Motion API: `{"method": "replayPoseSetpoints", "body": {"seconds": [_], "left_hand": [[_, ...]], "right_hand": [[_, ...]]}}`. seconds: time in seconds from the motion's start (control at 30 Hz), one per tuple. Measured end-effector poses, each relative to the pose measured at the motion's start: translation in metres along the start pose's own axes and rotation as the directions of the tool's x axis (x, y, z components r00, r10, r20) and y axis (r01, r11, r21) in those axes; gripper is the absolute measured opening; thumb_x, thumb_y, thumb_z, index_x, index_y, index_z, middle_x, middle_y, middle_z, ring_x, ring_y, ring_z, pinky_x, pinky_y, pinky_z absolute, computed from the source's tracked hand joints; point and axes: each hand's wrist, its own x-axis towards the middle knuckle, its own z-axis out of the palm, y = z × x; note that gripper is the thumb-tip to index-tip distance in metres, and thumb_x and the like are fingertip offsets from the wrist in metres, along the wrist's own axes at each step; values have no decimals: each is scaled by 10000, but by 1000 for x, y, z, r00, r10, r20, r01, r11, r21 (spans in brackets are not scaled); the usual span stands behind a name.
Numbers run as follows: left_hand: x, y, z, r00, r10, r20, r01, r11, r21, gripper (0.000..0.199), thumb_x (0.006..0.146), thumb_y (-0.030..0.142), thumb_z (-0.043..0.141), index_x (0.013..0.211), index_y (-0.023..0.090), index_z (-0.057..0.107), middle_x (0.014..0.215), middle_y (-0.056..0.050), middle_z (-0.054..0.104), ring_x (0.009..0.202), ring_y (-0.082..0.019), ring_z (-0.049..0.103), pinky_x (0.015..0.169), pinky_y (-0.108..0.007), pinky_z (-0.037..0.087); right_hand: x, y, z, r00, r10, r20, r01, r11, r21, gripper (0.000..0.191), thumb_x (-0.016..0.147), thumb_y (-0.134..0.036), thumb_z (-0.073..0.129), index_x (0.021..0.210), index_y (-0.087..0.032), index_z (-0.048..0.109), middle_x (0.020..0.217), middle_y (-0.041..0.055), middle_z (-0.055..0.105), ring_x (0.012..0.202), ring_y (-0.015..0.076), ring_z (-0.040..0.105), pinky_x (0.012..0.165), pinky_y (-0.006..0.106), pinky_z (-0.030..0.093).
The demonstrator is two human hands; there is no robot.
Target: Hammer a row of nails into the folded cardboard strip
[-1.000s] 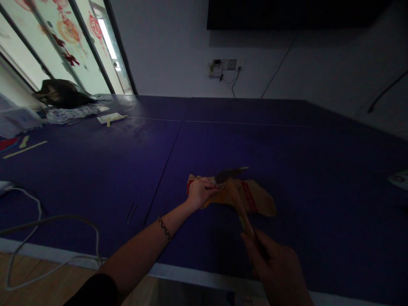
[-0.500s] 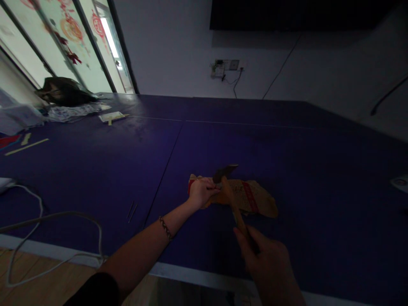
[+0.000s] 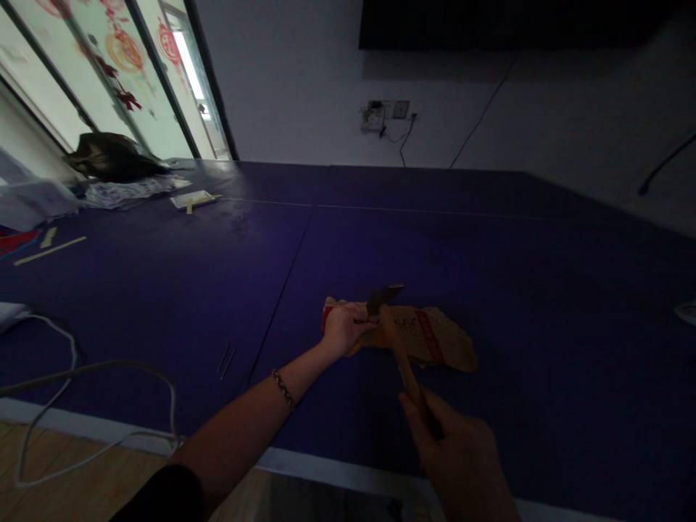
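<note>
My right hand (image 3: 460, 442) is closed around the wooden handle of a hammer (image 3: 399, 348). The dark hammer head reaches close to the fingertips of my left hand (image 3: 345, 330). Those fingers are pinched together over a crumpled brown paper piece (image 3: 449, 339) with a red band; whatever sits between them is too small and dark to make out. The paper lies flat on the purple tabletop (image 3: 522, 420). Left of my forearm rest two thin metal rods (image 3: 227, 362), like long nails, apart from both hands.
Pale cables (image 3: 70, 377) loop over the table's front left edge. Further back on the left are yellowish strips (image 3: 51, 250), a small white tray (image 3: 193, 199), and a dark bag (image 3: 112, 156). A wall with sockets (image 3: 399, 110) stands behind. A round object (image 3: 686, 312) lies far right.
The hammer head has come down very slightly beside my left fingertips. My left hand keeps its pinch in the same spot; the view has shifted a little.
</note>
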Motion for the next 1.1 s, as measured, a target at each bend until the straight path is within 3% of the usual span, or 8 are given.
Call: {"method": "replayPoseSetpoints", "body": {"seconds": [0.4,0.6,1.1], "left_hand": [[0,0,-2,1000,-14,18,13,1000,20,67,657,227,674,603,191,691,638,17,625,655,-119,558,605,-217,411],[0,-3,1,1000,-20,13,21,1000,-16,60,655,220,673,630,169,691,754,-14,662,712,-142,583,617,-228,436],[0,1,-2,1000,-11,14,11,1000,-4,106,646,235,680,570,162,678,662,-3,624,661,-128,567,590,-219,421]], "right_hand": [[0,-2,-1,998,-51,-43,51,999,-4,428,857,-414,342,694,-156,641,423,31,601,297,124,526,332,202,353],[-2,-2,1,999,-36,-9,35,999,-32,473,866,-436,304,656,-169,633,420,33,600,313,139,541,332,217,344],[-1,4,2,999,-50,-8,49,998,-45,419,857,-402,337,674,-166,631,433,24,601,313,128,533,351,213,348]]}}
